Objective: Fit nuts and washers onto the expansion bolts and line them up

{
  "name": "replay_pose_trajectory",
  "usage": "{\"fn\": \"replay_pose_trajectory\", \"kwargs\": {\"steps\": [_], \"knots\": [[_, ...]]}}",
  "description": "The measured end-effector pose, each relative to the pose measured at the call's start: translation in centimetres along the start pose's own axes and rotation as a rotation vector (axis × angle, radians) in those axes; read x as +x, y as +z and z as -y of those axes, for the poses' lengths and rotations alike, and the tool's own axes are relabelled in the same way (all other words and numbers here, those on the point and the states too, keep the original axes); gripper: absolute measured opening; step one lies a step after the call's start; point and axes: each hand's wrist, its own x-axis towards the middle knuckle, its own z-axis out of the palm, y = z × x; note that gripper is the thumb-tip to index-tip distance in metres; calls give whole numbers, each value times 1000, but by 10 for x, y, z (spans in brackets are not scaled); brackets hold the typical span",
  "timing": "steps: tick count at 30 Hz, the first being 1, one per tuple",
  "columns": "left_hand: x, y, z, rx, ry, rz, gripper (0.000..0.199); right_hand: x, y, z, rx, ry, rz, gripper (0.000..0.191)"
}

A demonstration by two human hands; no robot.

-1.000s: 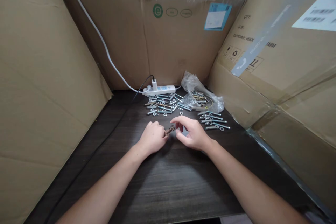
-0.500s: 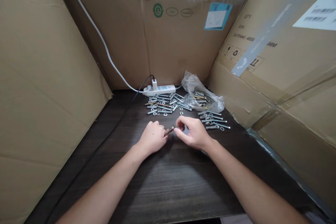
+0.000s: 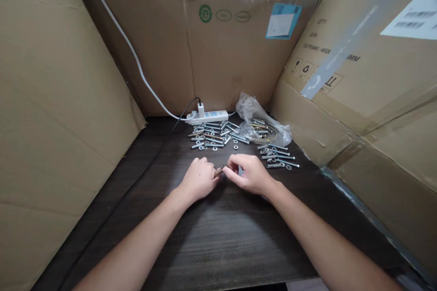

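Observation:
My left hand (image 3: 200, 177) is closed around a bronze-coloured bolt (image 3: 219, 172), whose end sticks out toward the right. The thumb and index finger of my right hand (image 3: 248, 172) pinch at that end, covering most of it. Beyond my hands lies a spread of silvery bolts, sleeves and washers (image 3: 214, 145) on the dark table (image 3: 218, 241). A smaller group of silvery bolts and washers (image 3: 278, 158) is to the right, just past my right hand. Behind it, a clear plastic bag (image 3: 251, 108) holds more metal parts.
A white power strip (image 3: 218, 116) with a plug in it lies at the back. A black cable (image 3: 136, 177) runs across the table's left side. Cardboard boxes stand at the left (image 3: 61, 100), back (image 3: 225, 63) and right (image 3: 385, 113).
My right fingers have moved slightly left and closed onto the bolt's end. My left hand keeps its hold and has barely moved.

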Motion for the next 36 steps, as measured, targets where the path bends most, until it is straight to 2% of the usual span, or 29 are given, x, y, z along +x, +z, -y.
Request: {"fn": "replay_pose_trajectory", "kwargs": {"steps": [2, 5, 8, 11, 18, 20, 22, 25, 27, 32, 34, 36], "knots": [[0, 0, 0, -2, -2, 5, 37, 0, -1, 0, -6, 18, -9, 25], [0, -1, -1, -13, -19, 7, 35, 0, -3, 2, 26, 23, -18, 11], [0, -1, -1, -33, -28, 3, 37, 0, -4, 4, 63, -28, 14, 11], [0, -1, -3, -30, -5, 11, 36, 0, -1, 3, 61, -41, 36, 3], [-2, -3, -5, -13, 19, 24, 37, 1, 5, -3, -56, 1, 21, 42], [-2, -3, -5, -14, 7, 38, 35, 1, 4, -2, -44, 31, 3, 38], [-1, -2, -5, -20, -6, 44, 35, 0, 2, 0, -2, 49, -5, 23], [0, -2, -5, -18, -14, 36, 35, 0, 0, 3, 54, 12, 25, 7], [0, -2, -4, -8, 4, 35, 35, 0, 2, 2, 56, -18, 42, 10], [-1, -3, -3, -4, 25, 49, 38, 1, 5, -3, -36, -20, 39, 39], [-1, -3, -2, -10, 7, 46, 36, 1, 4, -3, -31, -1, 29, 38], [-1, -2, -1, -14, -6, 34, 35, 0, 3, -2, 15, 27, 26, 28]]}}
